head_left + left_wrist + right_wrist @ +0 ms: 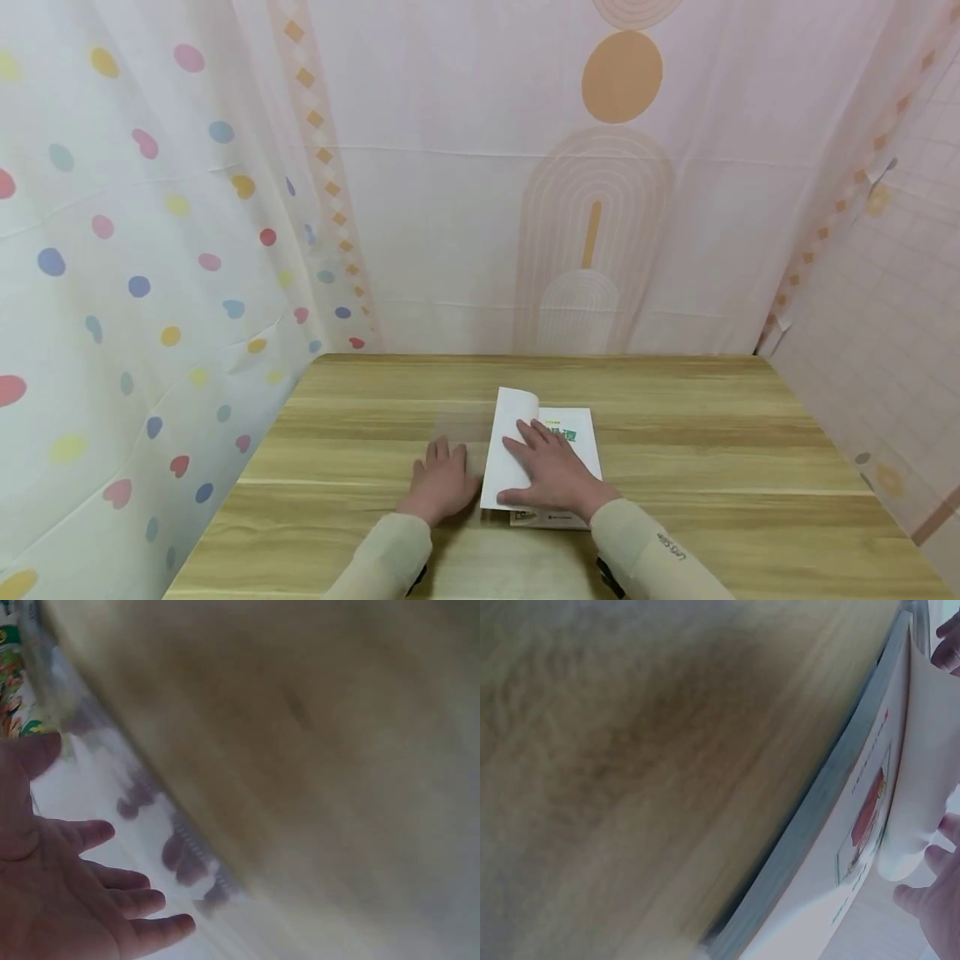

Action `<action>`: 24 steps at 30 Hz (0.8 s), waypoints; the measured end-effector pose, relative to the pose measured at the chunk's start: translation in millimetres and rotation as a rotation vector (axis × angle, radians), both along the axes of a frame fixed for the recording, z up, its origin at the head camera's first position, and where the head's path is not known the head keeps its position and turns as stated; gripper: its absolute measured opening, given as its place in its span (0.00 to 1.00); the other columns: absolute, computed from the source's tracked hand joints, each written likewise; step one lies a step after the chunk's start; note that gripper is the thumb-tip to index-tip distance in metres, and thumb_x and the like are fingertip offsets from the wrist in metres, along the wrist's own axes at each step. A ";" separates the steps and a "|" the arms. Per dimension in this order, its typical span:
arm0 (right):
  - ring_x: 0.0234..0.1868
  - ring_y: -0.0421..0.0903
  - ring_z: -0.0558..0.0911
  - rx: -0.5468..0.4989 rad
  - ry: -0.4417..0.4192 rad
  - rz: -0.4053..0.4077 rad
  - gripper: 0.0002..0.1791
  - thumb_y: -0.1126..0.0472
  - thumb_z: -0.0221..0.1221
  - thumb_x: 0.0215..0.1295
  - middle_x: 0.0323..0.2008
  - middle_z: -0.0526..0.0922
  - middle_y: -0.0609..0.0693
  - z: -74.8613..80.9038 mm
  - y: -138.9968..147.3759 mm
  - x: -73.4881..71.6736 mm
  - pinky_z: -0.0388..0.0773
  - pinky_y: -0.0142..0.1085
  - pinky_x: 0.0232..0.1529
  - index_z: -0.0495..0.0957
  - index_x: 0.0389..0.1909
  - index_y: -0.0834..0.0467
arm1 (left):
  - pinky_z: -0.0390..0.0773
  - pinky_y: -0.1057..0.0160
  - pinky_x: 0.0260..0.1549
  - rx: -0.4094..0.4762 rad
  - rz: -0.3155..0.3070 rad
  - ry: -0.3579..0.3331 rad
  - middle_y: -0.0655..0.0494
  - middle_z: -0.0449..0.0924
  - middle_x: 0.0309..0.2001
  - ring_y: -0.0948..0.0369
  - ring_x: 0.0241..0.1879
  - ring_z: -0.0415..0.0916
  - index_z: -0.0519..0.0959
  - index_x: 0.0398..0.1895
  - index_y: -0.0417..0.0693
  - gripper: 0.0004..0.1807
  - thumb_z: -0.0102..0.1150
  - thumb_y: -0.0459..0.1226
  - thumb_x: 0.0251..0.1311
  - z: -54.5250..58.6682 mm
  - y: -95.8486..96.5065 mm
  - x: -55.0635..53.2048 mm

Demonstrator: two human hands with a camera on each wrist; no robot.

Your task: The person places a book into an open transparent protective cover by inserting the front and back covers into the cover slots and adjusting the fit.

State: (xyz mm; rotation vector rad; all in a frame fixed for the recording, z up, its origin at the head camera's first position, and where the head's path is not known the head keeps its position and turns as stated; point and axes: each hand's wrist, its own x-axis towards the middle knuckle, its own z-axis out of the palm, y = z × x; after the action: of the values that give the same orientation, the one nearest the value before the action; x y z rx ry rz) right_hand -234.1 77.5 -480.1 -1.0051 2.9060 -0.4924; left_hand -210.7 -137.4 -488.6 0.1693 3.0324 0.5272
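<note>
A book [584, 446] with green print lies on the wooden table, a white cover leaf or sheet [506, 429] bent over to its left. My right hand [551, 475] rests on this white sheet with its fingers spread. In the right wrist view, the sheet [934, 742] curls up above the book's thick page edge [795, 832]. To the left of the book, my left hand [442, 482] lies with fingers extended at a clear plastic film [459, 418]. The left wrist view has the film's edge [131, 761] beside the fingers, which it reflects.
The wood-grain table [712, 467] extends to both sides of the book. Behind it hangs a pale patterned curtain [442, 208], with a dotted curtain [150, 225] on the left and another patterned one [885, 317] on the right.
</note>
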 end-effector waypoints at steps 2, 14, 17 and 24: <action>0.76 0.60 0.51 0.014 0.004 -0.002 0.51 0.24 0.55 0.57 0.76 0.53 0.59 -2.1 -1.5 0.0 0.55 0.62 0.69 0.63 0.75 0.52 | 0.52 0.28 0.63 -0.013 0.009 -0.040 0.23 0.51 0.71 0.32 0.72 0.47 0.65 0.69 0.32 0.37 0.56 0.51 0.67 -2.7 -0.8 2.0; 0.76 0.60 0.52 0.028 0.023 -0.007 0.50 0.25 0.57 0.57 0.76 0.52 0.61 -11.8 -6.8 -2.2 0.59 0.60 0.68 0.63 0.74 0.52 | 0.47 0.32 0.67 -0.052 0.013 -0.083 0.24 0.46 0.73 0.34 0.74 0.41 0.58 0.73 0.31 0.44 0.54 0.55 0.66 -5.6 -4.3 6.6; 0.76 0.60 0.52 0.032 0.017 -0.006 0.49 0.25 0.57 0.58 0.76 0.53 0.61 -12.8 -7.3 -2.0 0.59 0.61 0.68 0.63 0.74 0.51 | 0.46 0.32 0.67 -0.043 0.008 -0.093 0.25 0.46 0.73 0.34 0.74 0.40 0.58 0.73 0.31 0.42 0.52 0.53 0.68 -5.2 -2.8 7.6; 0.76 0.60 0.52 0.021 0.000 -0.010 0.49 0.26 0.57 0.58 0.76 0.53 0.61 -13.5 -7.8 -1.5 0.58 0.61 0.67 0.64 0.74 0.51 | 0.47 0.32 0.67 -0.058 0.000 -0.094 0.26 0.46 0.74 0.34 0.74 0.41 0.58 0.73 0.32 0.38 0.49 0.50 0.71 -5.2 0.0 8.3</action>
State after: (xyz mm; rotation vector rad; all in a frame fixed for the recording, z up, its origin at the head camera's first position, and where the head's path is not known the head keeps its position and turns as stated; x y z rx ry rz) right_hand -235.6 69.7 -493.6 -0.9880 2.9110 -0.4614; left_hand -202.4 -137.4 -493.8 0.1376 2.9522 0.4341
